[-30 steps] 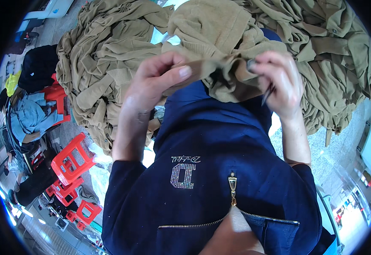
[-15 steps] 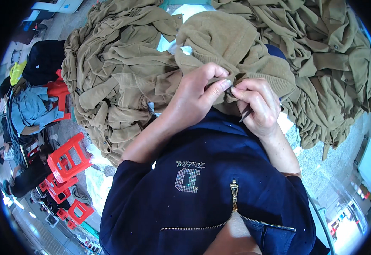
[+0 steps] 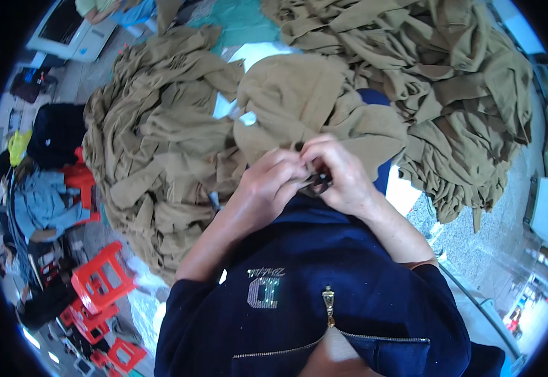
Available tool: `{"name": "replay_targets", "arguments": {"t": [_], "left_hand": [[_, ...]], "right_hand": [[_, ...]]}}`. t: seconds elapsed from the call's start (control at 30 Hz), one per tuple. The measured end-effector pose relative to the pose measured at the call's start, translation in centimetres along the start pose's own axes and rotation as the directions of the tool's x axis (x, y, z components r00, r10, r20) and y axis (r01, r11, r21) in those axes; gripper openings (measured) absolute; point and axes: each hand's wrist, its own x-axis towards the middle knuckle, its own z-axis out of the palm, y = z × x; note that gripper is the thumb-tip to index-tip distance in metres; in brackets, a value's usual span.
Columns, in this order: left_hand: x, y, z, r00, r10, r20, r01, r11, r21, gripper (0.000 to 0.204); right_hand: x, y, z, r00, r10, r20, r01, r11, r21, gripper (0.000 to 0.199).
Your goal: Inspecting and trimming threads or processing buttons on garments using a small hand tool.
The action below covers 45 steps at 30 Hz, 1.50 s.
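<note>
Over my lap lies a khaki knit garment [image 3: 292,88], its near edge gathered between my hands. My left hand [image 3: 267,188] is closed, fingers pinching the knit close to the right hand's fingertips. My right hand [image 3: 343,179] is curled against it, also pinching the knit. A small dark tool [image 3: 320,183] shows within the right hand; its pointed end was visible earlier, but its kind is unclear. The exact spot being pinched is mostly hidden by the fingers.
Heaps of similar khaki knitwear lie left [image 3: 161,125] and right [image 3: 468,94]. Red plastic stools [image 3: 104,276] stand at the left, near a pale blue garment [image 3: 48,201] and black cloth [image 3: 60,135]. Another person [image 3: 123,12] is at the far left.
Both hands have come nearer my body and shifted left, drawing the knit edge with them. The fingers are now closer together. The view has tilted, showing another person at the far left.
</note>
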Motion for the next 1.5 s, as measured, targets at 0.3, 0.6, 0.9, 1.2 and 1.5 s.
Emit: {"name": "replay_targets", "arguments": {"t": [0.3, 0.6, 0.9, 1.2, 1.5], "left_hand": [[-1.3, -0.1, 0.3, 0.966, -0.256, -0.043, 0.254, 0.966, -0.036, 0.023], [-1.4, -2.6, 1.0, 0.996, -0.065, -0.061, 0.066, 0.998, 0.016, 0.022], [-2.2, -4.5, 2.7, 0.961, 0.199, -0.194, -0.076, 0.861, 0.503, 0.018], [-1.4, -5.2, 0.7, 0.861, -0.012, -0.509, 0.129, 0.972, 0.197, 0.007], [1.6, -1.4, -0.7, 0.909, 0.31, -0.278, -0.21, 0.918, 0.336, 0.046]], "right_hand": [[-0.3, 1.8, 1.5, 0.999, -0.039, -0.002, 0.039, 0.999, -0.016, 0.021], [-0.9, 3.4, 3.3, 0.989, -0.08, -0.128, 0.087, 0.995, 0.048, 0.019], [1.4, 3.6, 1.7, 0.989, 0.096, 0.114, -0.083, 0.99, -0.117, 0.017], [7.3, 2.3, -9.3, 0.884, -0.457, 0.094, 0.442, 0.756, -0.482, 0.022], [5.5, 2.0, -4.9, 0.734, -0.647, 0.208, 0.657, 0.599, -0.457, 0.031]]}}
